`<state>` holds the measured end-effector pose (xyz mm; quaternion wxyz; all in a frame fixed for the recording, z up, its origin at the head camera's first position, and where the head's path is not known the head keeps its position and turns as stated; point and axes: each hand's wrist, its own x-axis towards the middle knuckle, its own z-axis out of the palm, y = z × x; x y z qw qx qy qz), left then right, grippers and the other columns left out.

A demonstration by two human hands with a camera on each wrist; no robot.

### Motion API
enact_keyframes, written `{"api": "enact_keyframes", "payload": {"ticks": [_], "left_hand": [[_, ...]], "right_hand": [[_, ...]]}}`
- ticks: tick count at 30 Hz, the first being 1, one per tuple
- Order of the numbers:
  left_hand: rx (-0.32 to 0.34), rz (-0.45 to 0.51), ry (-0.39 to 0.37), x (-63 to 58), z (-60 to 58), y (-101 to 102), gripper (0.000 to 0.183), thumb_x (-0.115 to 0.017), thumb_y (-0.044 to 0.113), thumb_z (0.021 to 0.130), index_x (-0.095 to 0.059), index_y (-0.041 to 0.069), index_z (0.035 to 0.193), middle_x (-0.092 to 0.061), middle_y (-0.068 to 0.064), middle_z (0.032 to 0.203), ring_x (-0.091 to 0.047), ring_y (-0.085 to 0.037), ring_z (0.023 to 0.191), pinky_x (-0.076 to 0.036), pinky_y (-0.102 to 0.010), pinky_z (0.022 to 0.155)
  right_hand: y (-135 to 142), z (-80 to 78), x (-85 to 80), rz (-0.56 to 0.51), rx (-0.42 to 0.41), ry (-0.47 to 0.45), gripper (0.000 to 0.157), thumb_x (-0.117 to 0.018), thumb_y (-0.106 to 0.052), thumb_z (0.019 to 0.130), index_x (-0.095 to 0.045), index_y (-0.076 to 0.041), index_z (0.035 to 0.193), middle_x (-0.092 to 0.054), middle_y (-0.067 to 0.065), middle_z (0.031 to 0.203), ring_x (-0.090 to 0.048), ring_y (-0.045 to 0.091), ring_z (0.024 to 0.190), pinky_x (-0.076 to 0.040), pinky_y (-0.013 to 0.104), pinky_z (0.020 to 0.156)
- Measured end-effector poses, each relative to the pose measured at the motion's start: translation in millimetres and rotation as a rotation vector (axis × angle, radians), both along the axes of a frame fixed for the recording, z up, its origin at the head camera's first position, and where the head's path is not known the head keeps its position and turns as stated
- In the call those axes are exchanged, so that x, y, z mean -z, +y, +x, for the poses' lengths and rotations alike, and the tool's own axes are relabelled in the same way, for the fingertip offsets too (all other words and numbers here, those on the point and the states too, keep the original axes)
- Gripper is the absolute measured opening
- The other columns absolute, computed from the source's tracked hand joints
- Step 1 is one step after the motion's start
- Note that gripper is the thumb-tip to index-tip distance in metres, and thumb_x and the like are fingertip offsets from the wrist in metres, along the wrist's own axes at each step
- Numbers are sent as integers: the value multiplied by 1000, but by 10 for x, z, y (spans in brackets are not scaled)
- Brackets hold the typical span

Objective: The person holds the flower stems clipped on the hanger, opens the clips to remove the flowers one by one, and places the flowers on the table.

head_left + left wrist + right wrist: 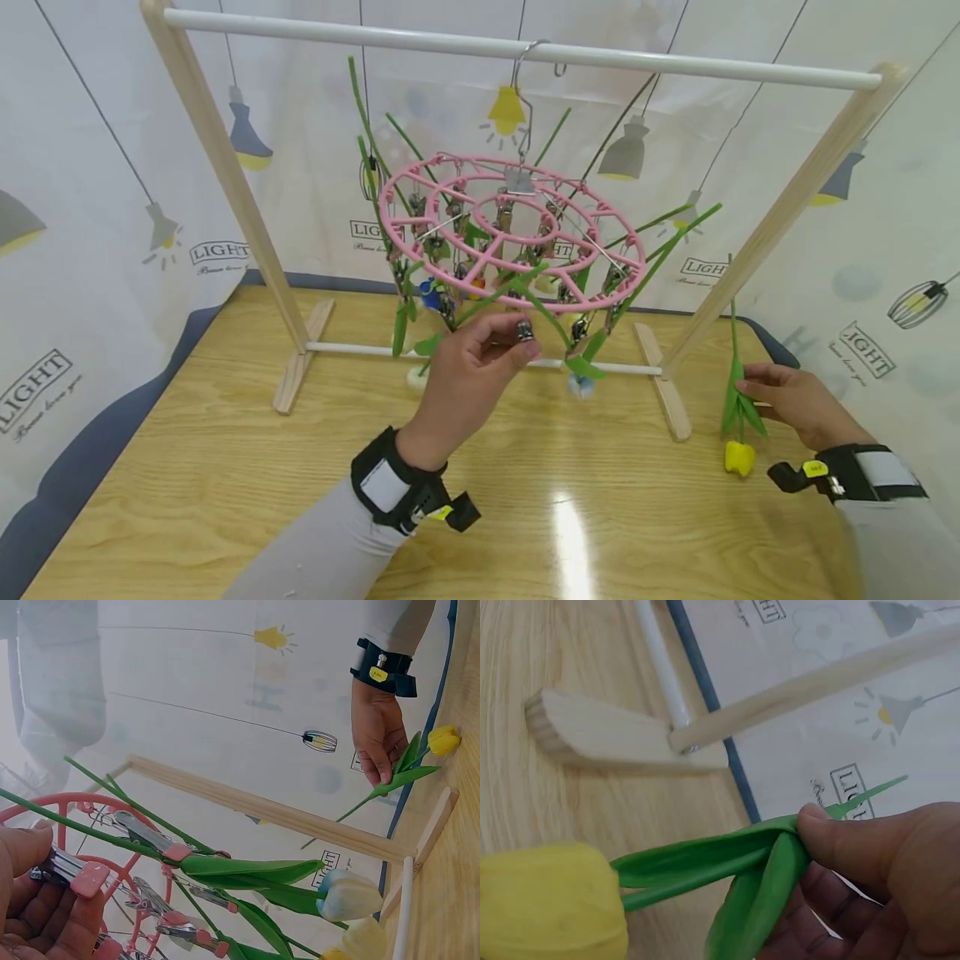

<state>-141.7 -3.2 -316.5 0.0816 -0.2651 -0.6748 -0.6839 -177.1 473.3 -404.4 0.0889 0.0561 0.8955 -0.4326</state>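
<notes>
A pink round clip hanger [637,275] hangs by its hook from a white rail, with artificial tulips clipped head-down around it. At its near edge my left hand [468,371] pinches a metal clip [525,331] between thumb and fingers. The left wrist view shows that clip's pink tip [90,879], with no stem in it. Off to the right, beyond the stand's foot, my right hand [798,404] pinches a yellow tulip [739,458] by its green leaves [765,847]. The bloom points down and the stem rises above the hand.
The wooden stand has a right post [780,200], a right foot [663,383] and a low white crossbar [360,350]. Green stems [675,237] stick out past the hanger's ring. A lamp-patterned cloth [300,125] backs the wooden table [480,517].
</notes>
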Motion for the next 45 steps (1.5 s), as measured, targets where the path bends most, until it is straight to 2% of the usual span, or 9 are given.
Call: {"api": "enact_keyframes", "payload": {"ticks": [3,7,10,13,23,28,39,42,45], "left_hand": [[-8,-3,19,0,4,0,31,-64,10,87,-60,1,116,-64,-16,104,-61,-17,93,-55,-31,81],[-12,2,20,2,9,4,30,-64,9,87,-60,0,115,-64,-17,104,-61,-16,94,-55,-32,82],[-20,-5,11,-10,21,8,31,-64,9,86,-60,1,115,-64,-17,105,-61,-15,94,-55,-31,82],[-29,-15,10,-29,38,10,31,-64,9,86,-60,1,116,-65,-17,105,-61,-15,93,-55,-32,82],[-24,-12,27,-49,51,14,31,-64,6,86,-60,-1,116,-64,-19,104,-61,-16,92,-55,-36,81],[-22,-13,47,-47,51,13,32,-64,6,86,-60,-1,117,-65,-19,103,-62,-17,92,-55,-34,81],[-13,-30,38,-61,59,2,39,-63,8,87,-57,4,125,-65,-16,105,-61,-15,94,-55,-29,81],[-5,-19,63,59,-25,19,40,-63,14,88,-56,12,128,-65,-13,105,-61,-13,93,-55,-28,80],[3,-11,79,89,-39,30,42,-63,15,88,-55,15,129,-65,-12,105,-62,-12,92,-56,-27,79]], "right_hand": [[79,-16,101,35,-6,-47,68,-54,-41,93,-34,6,138,-61,-13,102,-59,4,92,-55,33,82],[139,-34,217,93,7,-89,70,-56,-41,92,-35,9,136,-60,10,112,-59,10,91,-55,40,81],[152,-48,285,158,13,-104,68,-56,-41,92,-37,9,135,-54,25,121,-59,18,93,-55,42,81],[161,-49,317,235,-7,-117,69,-54,-42,92,-37,10,135,-47,33,127,-57,24,96,-54,45,81],[269,-27,345,486,-76,-57,59,-54,-35,93,-46,12,127,-50,36,122,-51,44,103,-50,50,79],[305,-5,353,539,-61,-58,57,-58,-34,91,-51,13,121,-54,36,117,-53,44,98,-50,51,77],[274,51,316,544,-51,-51,51,-59,-28,90,-53,15,116,-56,36,112,-54,44,94,-50,50,73],[274,60,329,545,-49,-45,50,-58,-28,90,-52,15,116,-55,36,112,-54,44,94,-50,50,73],[279,61,342,549,-50,-42,51,-57,-28,91,-52,15,117,-55,36,113,-54,44,94,-50,50,73]]}}
